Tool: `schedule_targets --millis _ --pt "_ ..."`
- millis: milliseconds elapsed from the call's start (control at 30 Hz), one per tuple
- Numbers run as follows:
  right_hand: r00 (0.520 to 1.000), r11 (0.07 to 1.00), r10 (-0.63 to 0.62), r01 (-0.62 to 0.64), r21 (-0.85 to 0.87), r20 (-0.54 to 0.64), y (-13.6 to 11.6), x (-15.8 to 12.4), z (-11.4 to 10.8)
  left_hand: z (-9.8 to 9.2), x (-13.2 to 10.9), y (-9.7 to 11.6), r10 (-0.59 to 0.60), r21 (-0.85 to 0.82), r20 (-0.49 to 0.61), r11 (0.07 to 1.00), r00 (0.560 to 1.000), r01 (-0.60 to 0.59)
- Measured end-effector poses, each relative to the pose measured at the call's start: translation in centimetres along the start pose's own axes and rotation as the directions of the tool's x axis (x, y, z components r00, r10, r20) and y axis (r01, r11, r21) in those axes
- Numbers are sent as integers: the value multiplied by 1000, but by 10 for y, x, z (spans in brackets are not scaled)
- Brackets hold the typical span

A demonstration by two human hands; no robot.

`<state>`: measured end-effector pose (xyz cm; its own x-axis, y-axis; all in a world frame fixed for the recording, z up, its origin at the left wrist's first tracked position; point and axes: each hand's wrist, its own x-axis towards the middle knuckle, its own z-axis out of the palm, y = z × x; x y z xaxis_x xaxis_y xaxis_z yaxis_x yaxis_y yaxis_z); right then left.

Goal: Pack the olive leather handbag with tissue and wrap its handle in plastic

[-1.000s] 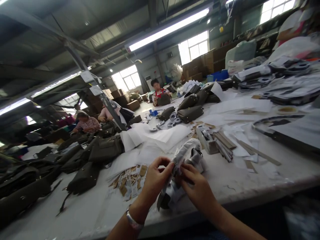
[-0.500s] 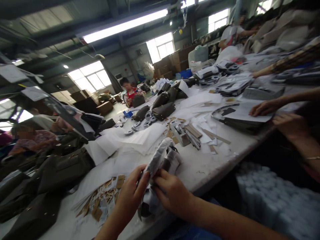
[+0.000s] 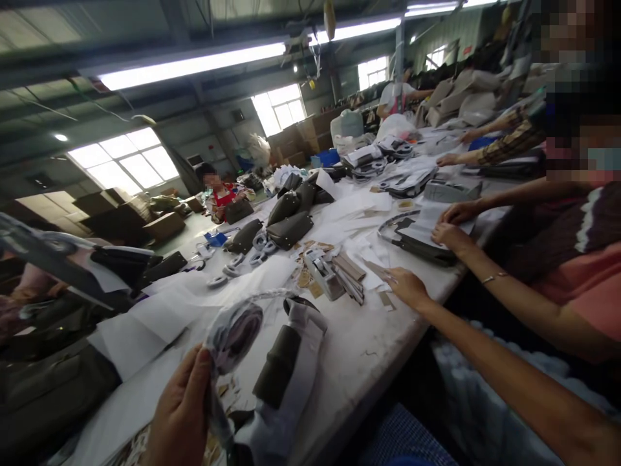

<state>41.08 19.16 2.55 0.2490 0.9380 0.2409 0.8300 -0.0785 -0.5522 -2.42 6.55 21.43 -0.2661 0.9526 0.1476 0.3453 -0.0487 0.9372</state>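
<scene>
My left hand (image 3: pixel 179 414) is low at the left, closed round a bundle of clear film (image 3: pixel 233 333) and white wrapping. From it hangs a dark olive strap piece (image 3: pixel 279 362), partly wrapped in white paper (image 3: pixel 301 395), over the white table (image 3: pixel 359 349). My right hand (image 3: pixel 410 288) is stretched out far to the right. It lies palm down on the table with its fingers spread flat, beside small cardboard strips (image 3: pixel 385 299) and holding nothing. A grey tape dispenser (image 3: pixel 323 275) stands just left of it.
A co-worker in a pink top sits close on my right, hands (image 3: pixel 451 236) on a bag with white paper. Olive bags (image 3: pixel 288 230) and grey rings lie mid-table, white sheets (image 3: pixel 155 317) and dark bags (image 3: pixel 48 388) to the left. More people work farther along.
The view has swung to the right. My right hand has let go of the wrapped strap and reached out to the right onto the table. My left hand alone still holds the strap.
</scene>
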Motion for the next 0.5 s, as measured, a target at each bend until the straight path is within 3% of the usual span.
schedule_targets --millis 100,300,400,500 --pt "993 989 113 -110 -94 30 27 25 3 4 4 3 33 16 -39 999 999 -32" --pt "963 958 261 -249 -142 74 43 47 10 9 -1 -16 39 189 116 980 993 -61" --pt "967 969 242 -237 -75 81 43 48 0 7 -3 -20 34 205 137 977 990 -62" --pt "991 992 114 -117 42 66 19 27 -12 8 -7 -15 14 182 123 983 992 -36"
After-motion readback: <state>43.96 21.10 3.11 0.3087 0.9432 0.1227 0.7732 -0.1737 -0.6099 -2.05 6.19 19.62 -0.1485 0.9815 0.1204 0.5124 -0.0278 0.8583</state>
